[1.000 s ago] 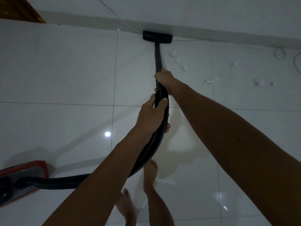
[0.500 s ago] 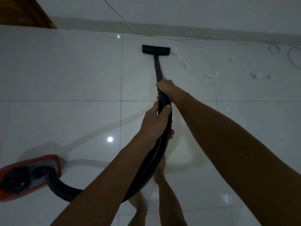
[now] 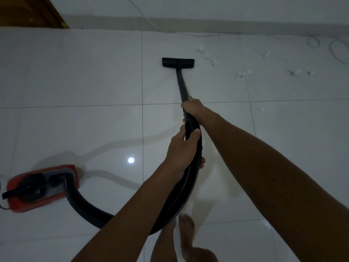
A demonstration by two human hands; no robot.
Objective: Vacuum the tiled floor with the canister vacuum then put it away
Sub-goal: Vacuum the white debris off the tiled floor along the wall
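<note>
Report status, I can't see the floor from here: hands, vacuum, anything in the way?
Both hands shut: right hand on wand, left hand on hose. Floor head flat on tile. Fluff uncollected, loose cable beyond.

Setting: room in a home, dim light.

Evidence: glossy white tiled floor (image 3: 94,76), plain wall with skirting (image 3: 245,23), wooden door frame (image 3: 37,14) in corner, thin cable (image 3: 188,34) along wall, red canister vacuum (image 3: 41,188), bare feet (image 3: 186,233).

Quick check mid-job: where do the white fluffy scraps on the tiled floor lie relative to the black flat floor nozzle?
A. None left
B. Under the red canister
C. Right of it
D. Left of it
C: the white fluffy scraps lie right of the black flat floor nozzle, toward the wall.
</note>
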